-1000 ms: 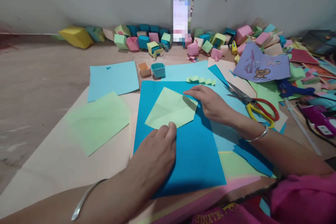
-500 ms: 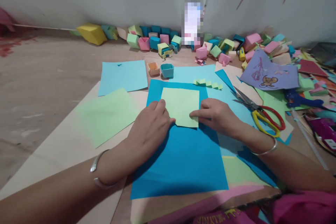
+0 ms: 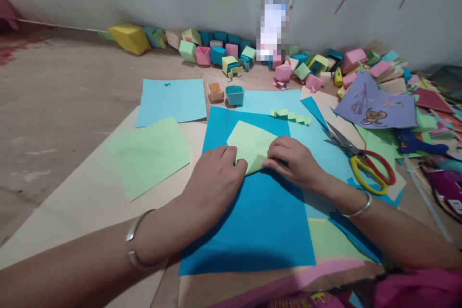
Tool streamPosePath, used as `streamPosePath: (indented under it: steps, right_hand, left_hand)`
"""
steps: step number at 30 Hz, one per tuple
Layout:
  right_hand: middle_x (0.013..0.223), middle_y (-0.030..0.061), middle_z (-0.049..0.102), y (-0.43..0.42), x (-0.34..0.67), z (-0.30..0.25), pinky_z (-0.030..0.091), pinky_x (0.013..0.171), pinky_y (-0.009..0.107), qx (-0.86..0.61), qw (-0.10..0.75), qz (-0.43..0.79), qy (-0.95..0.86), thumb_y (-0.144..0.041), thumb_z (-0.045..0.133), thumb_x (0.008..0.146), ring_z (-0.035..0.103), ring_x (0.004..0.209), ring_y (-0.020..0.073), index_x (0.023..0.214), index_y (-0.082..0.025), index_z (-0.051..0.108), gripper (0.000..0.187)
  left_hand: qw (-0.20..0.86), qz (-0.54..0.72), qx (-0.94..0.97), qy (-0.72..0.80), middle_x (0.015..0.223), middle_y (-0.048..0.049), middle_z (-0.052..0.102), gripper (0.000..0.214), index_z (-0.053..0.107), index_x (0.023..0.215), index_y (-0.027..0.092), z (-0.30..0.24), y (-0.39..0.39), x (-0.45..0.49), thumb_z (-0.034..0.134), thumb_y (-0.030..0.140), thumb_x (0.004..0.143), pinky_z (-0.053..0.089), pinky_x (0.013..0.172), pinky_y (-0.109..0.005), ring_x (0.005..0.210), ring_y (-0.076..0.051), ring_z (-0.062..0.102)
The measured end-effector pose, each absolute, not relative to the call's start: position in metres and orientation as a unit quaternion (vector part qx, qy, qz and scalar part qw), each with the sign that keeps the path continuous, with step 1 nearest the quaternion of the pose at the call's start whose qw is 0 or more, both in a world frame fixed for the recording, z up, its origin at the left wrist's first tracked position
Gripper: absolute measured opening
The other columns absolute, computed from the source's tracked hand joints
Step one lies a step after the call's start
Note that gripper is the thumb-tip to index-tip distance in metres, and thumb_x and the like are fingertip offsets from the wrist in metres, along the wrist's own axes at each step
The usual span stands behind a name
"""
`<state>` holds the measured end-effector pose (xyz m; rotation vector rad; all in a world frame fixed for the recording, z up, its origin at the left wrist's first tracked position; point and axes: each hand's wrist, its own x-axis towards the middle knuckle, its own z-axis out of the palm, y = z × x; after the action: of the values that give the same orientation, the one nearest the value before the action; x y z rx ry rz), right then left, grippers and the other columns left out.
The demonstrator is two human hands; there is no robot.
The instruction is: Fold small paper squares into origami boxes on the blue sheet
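Note:
A small light green paper (image 3: 250, 142), partly folded, lies on a large dark blue sheet (image 3: 252, 221). My left hand (image 3: 212, 183) presses its fingertips on the paper's lower left edge, fingers curled. My right hand (image 3: 294, 161) pinches the paper's lower right corner. Both wrists wear silver bangles.
A bigger light green sheet (image 3: 149, 154) and a light blue sheet (image 3: 171, 101) lie to the left. Red and yellow scissors (image 3: 364, 163) rest to the right. Two small paper boxes (image 3: 234, 95) stand beyond the blue sheet. Several folded paper cubes (image 3: 231, 55) line the wall; paper scraps pile at the right.
The green paper lay turned like a diamond, then squared up, and now its lower part is folded over. Both hands moved in to its near edge.

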<state>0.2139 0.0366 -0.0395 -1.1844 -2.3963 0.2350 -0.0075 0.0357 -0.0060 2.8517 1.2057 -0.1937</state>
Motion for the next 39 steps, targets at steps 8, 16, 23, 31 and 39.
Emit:
streamPosePath:
  steps: [8, 16, 23, 31, 39]
  right_hand:
    - [0.081, 0.0074, 0.056, 0.036, 0.207, -0.042, 0.034, 0.067, 0.032, -0.489, 0.171, 0.072, -0.853, -0.035, 0.062, 0.089, 0.047, 0.076, 0.0194, 0.068, -0.017, 0.055, 0.028]
    - [0.089, 0.0086, 0.064, 0.039, 0.217, -0.033, 0.04, 0.073, 0.032, -0.372, 0.208, 0.133, -0.895, -0.017, 0.046, 0.095, 0.055, 0.084, 0.0188, 0.081, -0.018, 0.059, 0.019]
    - [0.09, 0.008, 0.07, 0.044, 0.228, -0.031, 0.04, 0.075, 0.035, -0.367, 0.217, 0.017, -0.904, -0.009, 0.038, 0.095, 0.058, 0.086, 0.0194, 0.078, -0.019, 0.062, 0.031]
    - [0.096, 0.0106, 0.069, 0.037, 0.225, -0.024, 0.042, 0.074, 0.036, -0.398, 0.207, 0.003, -0.894, -0.006, 0.033, 0.092, 0.055, 0.085, 0.0206, 0.077, -0.017, 0.065, 0.037]
    - [0.088, 0.0099, 0.06, -0.001, 0.198, -0.018, 0.04, 0.065, 0.03, -0.46, 0.123, 0.151, -0.866, -0.025, 0.052, 0.093, 0.053, 0.082, 0.0208, 0.089, -0.015, 0.064, 0.016]
  left_hand:
    - [0.091, -0.097, 0.918, 0.373, 0.098, -0.0112, 0.065, 0.018, 0.068, 0.093, 0.015, 0.002, 0.027, -0.012, 0.054, 0.007, 0.086, 0.049, 0.073, -0.038, 0.09, -0.026, 0.061]
    - [0.108, 0.04, 0.936, 0.331, 0.127, -0.0129, 0.059, 0.038, 0.059, 0.124, 0.017, -0.01, 0.065, -0.028, 0.054, 0.014, 0.086, 0.048, 0.083, -0.038, 0.111, -0.029, 0.056]
    - [0.203, 0.044, 0.912, 0.353, 0.094, -0.0041, 0.07, 0.02, 0.069, 0.1, 0.022, -0.01, 0.069, -0.024, 0.059, 0.017, 0.083, 0.045, 0.074, -0.031, 0.088, -0.021, 0.062]
    - [0.274, 0.028, 0.923, 0.27, 0.089, -0.0012, 0.068, 0.02, 0.074, 0.09, 0.026, -0.014, 0.065, -0.027, 0.058, 0.016, 0.085, 0.042, 0.067, -0.024, 0.078, -0.014, 0.063]
    - [0.238, 0.018, 0.914, 0.329, 0.078, -0.0023, 0.066, 0.015, 0.073, 0.081, 0.023, -0.01, 0.046, -0.018, 0.059, 0.016, 0.082, 0.038, 0.06, -0.027, 0.069, -0.015, 0.059]
